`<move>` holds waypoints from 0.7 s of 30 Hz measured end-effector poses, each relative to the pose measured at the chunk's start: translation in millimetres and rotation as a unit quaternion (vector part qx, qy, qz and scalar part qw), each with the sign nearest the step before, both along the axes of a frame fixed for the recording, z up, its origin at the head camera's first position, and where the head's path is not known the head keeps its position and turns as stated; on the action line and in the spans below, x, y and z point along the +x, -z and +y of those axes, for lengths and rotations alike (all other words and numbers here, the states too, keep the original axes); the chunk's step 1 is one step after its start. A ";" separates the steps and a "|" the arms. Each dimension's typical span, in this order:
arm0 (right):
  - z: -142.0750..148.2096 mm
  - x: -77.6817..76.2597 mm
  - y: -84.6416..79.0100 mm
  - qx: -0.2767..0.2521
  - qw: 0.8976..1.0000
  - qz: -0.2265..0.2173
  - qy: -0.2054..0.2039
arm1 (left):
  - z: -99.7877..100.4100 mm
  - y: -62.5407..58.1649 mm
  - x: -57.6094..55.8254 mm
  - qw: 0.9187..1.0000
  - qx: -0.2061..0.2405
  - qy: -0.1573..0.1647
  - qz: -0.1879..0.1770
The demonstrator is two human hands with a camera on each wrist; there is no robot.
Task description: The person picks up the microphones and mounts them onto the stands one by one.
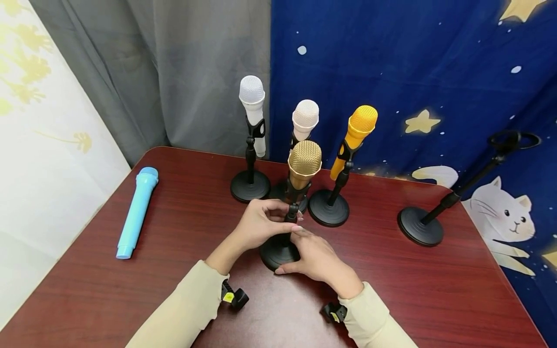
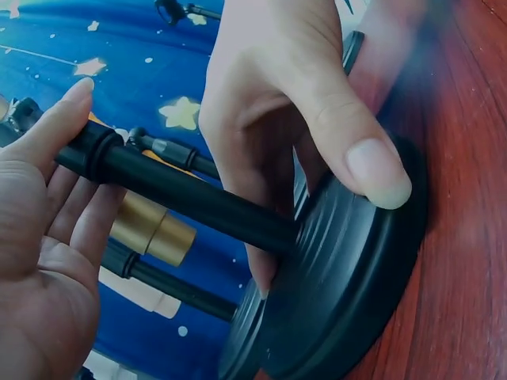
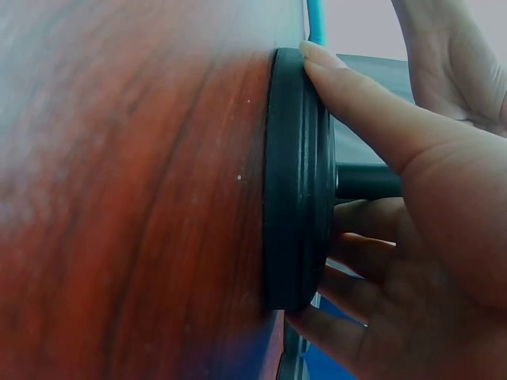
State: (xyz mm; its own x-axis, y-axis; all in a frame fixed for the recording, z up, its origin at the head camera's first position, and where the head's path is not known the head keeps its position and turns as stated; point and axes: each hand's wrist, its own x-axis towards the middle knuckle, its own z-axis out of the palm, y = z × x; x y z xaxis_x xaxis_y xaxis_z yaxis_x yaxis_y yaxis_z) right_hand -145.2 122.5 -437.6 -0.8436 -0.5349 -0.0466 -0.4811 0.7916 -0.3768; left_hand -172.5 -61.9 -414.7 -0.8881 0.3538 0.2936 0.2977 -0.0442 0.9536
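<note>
A gold microphone sits tilted in the clip of a black desk stand, whose round base rests on the table. My left hand holds the stand's pole just below the clip. In the left wrist view, the thumb and fingers of that left hand are round the pole's black collar. Lower down, my right hand grips the base by its edge. The right wrist view has the right thumb on one side of the base and the fingers on the far side.
Behind stand a white microphone, a pale pink one and a yellow one, each on a black stand. A light blue microphone lies at the left. At the right is a stand with a ring-like top and no microphone.
</note>
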 end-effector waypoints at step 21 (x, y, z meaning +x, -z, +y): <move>-5.0 11.2 -4.6 0.010 0.997 0.077 0.009 | -5.7 2.7 27.4 0.805 -0.569 0.021 0.169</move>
